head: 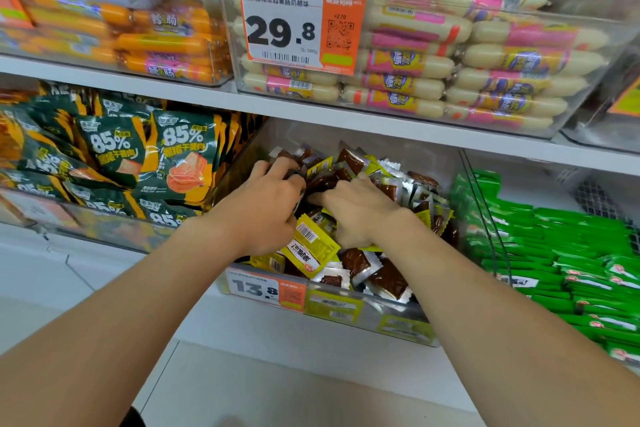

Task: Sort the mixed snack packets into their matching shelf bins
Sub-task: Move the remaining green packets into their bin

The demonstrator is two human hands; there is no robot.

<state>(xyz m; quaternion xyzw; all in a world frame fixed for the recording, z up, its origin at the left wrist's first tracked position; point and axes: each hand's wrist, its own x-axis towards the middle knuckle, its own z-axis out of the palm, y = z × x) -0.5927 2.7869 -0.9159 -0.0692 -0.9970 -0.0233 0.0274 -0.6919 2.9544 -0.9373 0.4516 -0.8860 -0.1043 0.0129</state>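
Observation:
A clear bin (388, 314) on the lower shelf holds a heap of small snack packets: brown-and-silver packets (388, 279) mixed with yellow packets (310, 248). Both my hands are inside this bin, on top of the heap. My left hand (263, 208) has its fingers curled round several dark packets near the middle of the pile. My right hand (353, 210) lies beside it, fingers bent down into the packets and pinching a dark one; its fingertips are partly hidden.
Dark green 85% pouches (180, 156) fill the bin to the left, bright green packets (561, 253) the bin to the right. The shelf above carries orange sausages (156, 42) and pale sausages (450, 55) behind a 29.8 price tag (298, 24). A 13.8 tag (263, 288) marks the middle bin.

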